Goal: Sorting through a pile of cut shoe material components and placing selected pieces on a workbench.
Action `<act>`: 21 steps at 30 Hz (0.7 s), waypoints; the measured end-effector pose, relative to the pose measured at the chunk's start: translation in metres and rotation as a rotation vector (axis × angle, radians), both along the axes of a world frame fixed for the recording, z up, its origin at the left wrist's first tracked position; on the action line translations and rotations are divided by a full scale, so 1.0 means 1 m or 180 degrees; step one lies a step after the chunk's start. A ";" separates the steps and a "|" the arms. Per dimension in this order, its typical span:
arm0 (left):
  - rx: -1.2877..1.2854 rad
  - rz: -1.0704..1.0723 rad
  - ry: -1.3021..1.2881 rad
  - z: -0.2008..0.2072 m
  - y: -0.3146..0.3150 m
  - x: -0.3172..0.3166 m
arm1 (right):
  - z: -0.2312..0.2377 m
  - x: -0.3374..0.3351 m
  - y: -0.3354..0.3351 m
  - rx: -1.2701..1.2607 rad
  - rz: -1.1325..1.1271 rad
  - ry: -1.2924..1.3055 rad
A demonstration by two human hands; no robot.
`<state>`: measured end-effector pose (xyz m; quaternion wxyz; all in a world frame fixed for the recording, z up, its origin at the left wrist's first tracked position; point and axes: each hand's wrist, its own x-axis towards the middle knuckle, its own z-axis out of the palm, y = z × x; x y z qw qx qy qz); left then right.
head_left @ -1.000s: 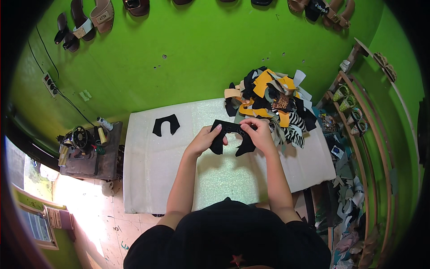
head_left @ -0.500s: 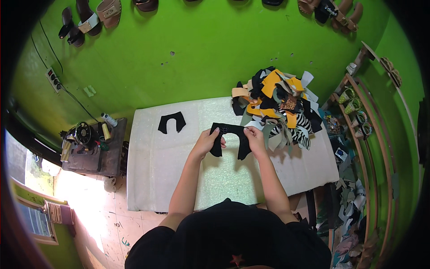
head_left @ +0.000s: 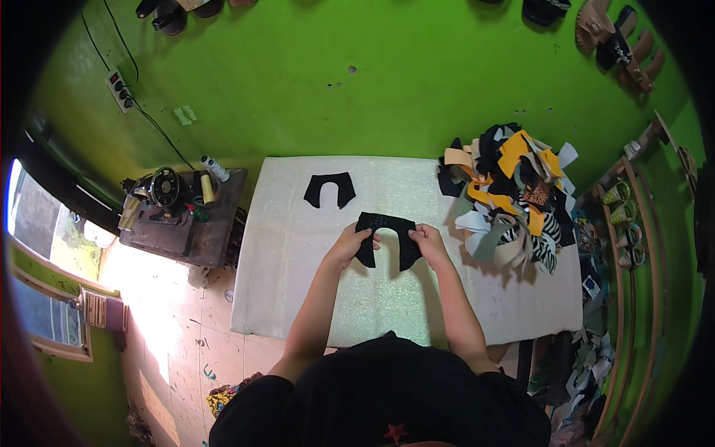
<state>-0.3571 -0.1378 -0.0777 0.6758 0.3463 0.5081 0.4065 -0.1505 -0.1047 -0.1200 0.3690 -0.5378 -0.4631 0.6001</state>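
Green wall [head_left: 261, 89] rose beyond our two hands in the head view, and a pale, glittery-topped table [head_left: 283, 276] spread out beneath them. Our left hand [head_left: 348, 244] pinched the left side of a black arch-shaped piece [head_left: 391, 221], its thumb on the near face and fingertips showing through the opening behind. Our right hand [head_left: 430, 246] pinched the opposite side near the upper corner, thumb and fingers pressed together on the edge. So the piece hung between our hands, over the table, its open end toward us, with a faint dark pattern on its upper part, nearer the left hand. Farther off and a little to the left of our left hand lay a second black piece [head_left: 328, 178] of much the same outline, flat on the table. Beyond our right hand and to its right, we had a heaped pile of scraps [head_left: 521, 171] in black, yellow, grey, tan and zebra stripes. Well to the left of our left hand stood a sewing machine [head_left: 165, 188], with a yellow thread cone [head_left: 207, 190] beside it. High above and right of our right hand, sandals [head_left: 596, 30] hung on the wall.
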 end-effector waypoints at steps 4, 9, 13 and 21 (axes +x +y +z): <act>-0.0058 0.0109 -0.0070 -0.036 0.010 -0.045 | -0.014 -0.041 0.020 0.0233 -0.0078 -0.0171; 0.0007 0.0340 0.0388 -0.066 0.038 -0.100 | -0.042 -0.089 0.064 0.0534 -0.0011 -0.0670; 0.0199 0.0616 0.1489 -0.074 0.071 -0.127 | -0.053 -0.128 0.100 0.0701 -0.0062 -0.1096; 0.0170 0.0879 0.1682 -0.120 0.129 -0.183 | -0.071 -0.183 0.158 0.0728 -0.0053 -0.1455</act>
